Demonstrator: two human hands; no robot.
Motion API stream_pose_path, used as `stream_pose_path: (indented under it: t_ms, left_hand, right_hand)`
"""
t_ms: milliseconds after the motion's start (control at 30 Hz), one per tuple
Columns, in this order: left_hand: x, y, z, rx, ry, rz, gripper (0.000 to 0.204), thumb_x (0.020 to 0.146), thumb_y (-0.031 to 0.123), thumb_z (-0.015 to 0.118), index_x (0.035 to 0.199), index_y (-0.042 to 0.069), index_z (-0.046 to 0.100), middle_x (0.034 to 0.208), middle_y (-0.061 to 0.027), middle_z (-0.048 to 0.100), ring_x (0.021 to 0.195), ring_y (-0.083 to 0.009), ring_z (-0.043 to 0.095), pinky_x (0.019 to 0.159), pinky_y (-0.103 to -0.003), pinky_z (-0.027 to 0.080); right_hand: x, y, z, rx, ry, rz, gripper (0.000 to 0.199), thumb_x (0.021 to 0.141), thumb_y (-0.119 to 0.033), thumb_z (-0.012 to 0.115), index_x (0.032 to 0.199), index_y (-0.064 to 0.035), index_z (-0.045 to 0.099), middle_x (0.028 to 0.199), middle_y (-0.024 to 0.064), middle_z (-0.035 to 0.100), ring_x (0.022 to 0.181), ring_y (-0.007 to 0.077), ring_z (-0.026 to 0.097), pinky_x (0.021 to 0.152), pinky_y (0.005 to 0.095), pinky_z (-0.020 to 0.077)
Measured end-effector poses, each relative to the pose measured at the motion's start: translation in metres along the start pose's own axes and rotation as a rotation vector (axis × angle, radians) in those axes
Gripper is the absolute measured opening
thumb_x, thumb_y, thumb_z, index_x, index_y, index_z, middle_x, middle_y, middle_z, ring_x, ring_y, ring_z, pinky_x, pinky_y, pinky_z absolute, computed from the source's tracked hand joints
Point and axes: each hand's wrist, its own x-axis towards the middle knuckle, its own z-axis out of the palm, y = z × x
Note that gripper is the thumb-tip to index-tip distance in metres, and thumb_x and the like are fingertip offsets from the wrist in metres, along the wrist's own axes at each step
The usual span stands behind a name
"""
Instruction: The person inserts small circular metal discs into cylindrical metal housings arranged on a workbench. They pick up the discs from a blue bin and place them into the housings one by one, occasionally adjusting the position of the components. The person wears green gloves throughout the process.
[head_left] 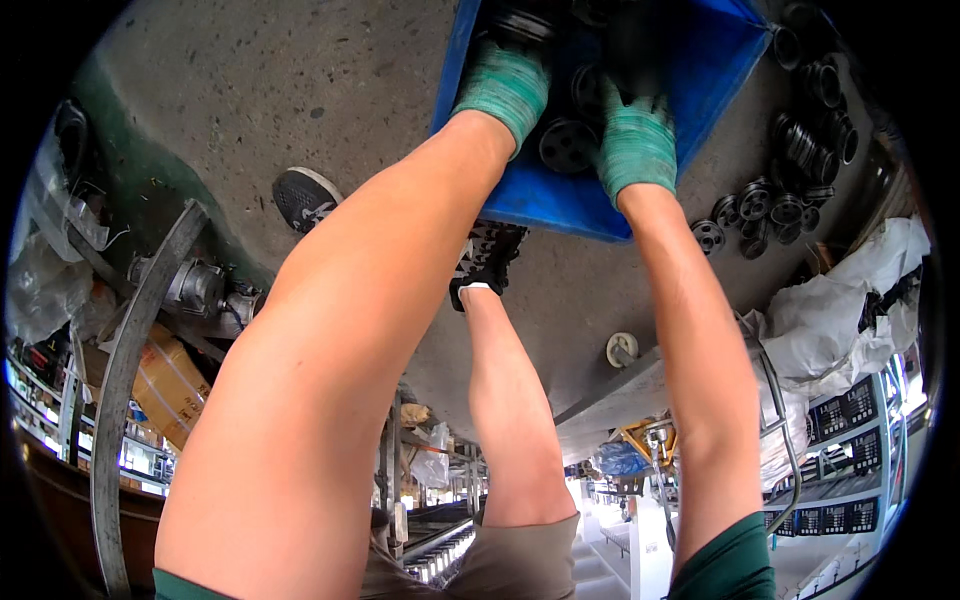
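While both bare forearms reach down, left hand (507, 85) and right hand (634, 140) in green knit gloves buried in a blue plastic crate (700, 70) of black pulley wheels (566, 145), grip hidden, stained concrete floor (300, 90), more wheels (790, 205) loose beside the crate, white sacks (850, 310), shelving beyond.

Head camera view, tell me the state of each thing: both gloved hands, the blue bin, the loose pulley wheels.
left hand: gloved, reaching into the bin; fingers hidden
right hand: gloved, inside the bin; grip unclear
blue bin: open, holding dark pulley wheels
pulley wheels on floor: piled loosely beside the bin
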Motion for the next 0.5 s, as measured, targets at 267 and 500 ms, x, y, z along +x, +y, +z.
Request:
stream_pose_path:
  t_ms: [267,500]
  left_hand:
    - [-0.023,0.01,-0.024,-0.061,-0.115,0.178,0.02,0.087,0.008,0.063,0.102,0.006,0.076,0.109,-0.0197,0.071,0.1,-0.0352,0.07,0.085,-0.045,0.057]
    - [-0.083,0.002,-0.089,-0.284,-0.072,0.104,0.026,0.085,0.003,0.064,0.11,0.003,0.069,0.111,-0.0176,0.067,0.107,-0.0345,0.067,0.089,-0.043,0.058]
  right_hand:
    - [0.041,0.01,0.03,0.177,-0.086,0.047,0.031,0.1,-0.027,0.054,0.12,-0.0085,0.069,0.12,0.0238,0.068,0.103,0.0447,0.066,0.093,0.0504,0.0531]
    - [0.033,0.015,0.058,0.241,0.029,0.068,0.029,0.085,-0.01,0.067,0.114,-0.0061,0.071,0.114,0.025,0.068,0.1,0.0466,0.065,0.087,0.0516,0.0541]
